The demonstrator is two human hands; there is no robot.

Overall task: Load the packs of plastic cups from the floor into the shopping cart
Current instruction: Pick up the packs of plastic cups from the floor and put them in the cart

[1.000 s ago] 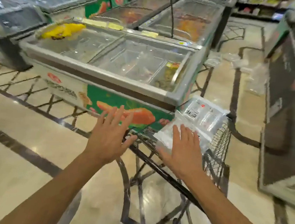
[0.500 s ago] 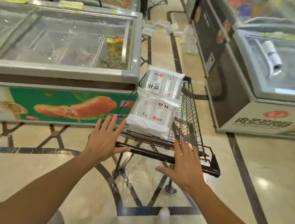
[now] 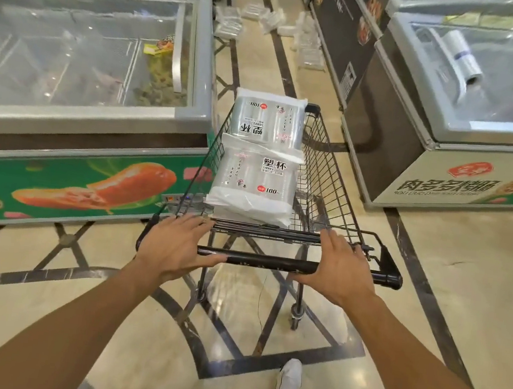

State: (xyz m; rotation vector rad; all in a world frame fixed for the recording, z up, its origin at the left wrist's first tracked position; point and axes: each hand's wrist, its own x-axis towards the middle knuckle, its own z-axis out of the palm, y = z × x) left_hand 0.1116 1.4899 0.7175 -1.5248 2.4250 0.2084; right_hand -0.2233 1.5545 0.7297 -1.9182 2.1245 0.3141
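The wire shopping cart (image 3: 323, 170) stands in front of me in the aisle. Two clear packs of plastic cups lie in its basket, one near me (image 3: 255, 179) and one behind it (image 3: 268, 119). My left hand (image 3: 175, 246) rests on the left end of the black handle bar (image 3: 260, 260), fingers straight and reaching over it. My right hand (image 3: 341, 268) rests on the bar's right part in the same way. Several more packs of cups (image 3: 310, 50) lie on the floor far ahead, between the freezers.
A glass-topped chest freezer (image 3: 88, 57) flanks the cart closely on the left. Another freezer (image 3: 484, 92) with a roll of plastic bags (image 3: 462, 58) stands at the right, past a dark cabinet (image 3: 341, 28). My white shoe (image 3: 290, 380) is behind the cart.
The view swung round to look down the aisle. Both hands came down from the air onto the cart's handle bar. The cart now points straight ahead.
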